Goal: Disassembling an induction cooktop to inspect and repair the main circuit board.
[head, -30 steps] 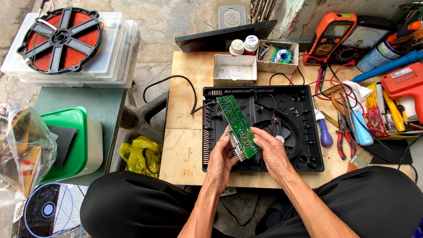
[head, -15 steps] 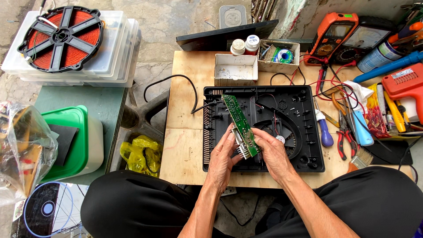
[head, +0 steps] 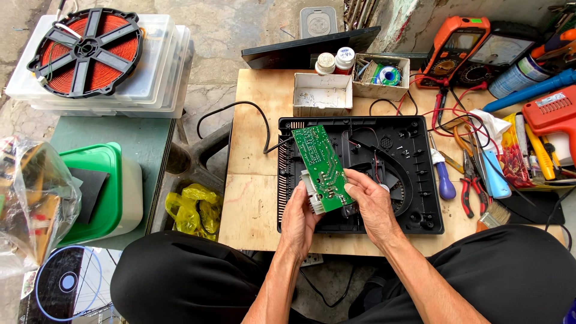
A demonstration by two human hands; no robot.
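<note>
A long green circuit board (head: 320, 166) is held solder side up over the open black plastic cooker base (head: 414, 174). My left hand (head: 298, 219) grips the board's near end from the left, where a pale finned heat sink (head: 312, 195) hangs under it. My right hand (head: 371, 207) pinches the board's right edge with thumb and fingers. The board tilts away toward the far left corner of the base. Thin wires run from inside the base toward the board.
The base lies on a small wooden table (head: 252, 138). Screwdrivers, pliers (head: 471, 183), meters (head: 450, 42) and a red tool (head: 552, 114) crowd the right side. Small boxes (head: 322, 94) stand behind. A copper coil disc (head: 84, 51) rests on plastic bins at far left; a green tub (head: 99, 192) sits below.
The board has shifted slightly and my hands have adjusted their grip on its near end; the board stays over the base.
</note>
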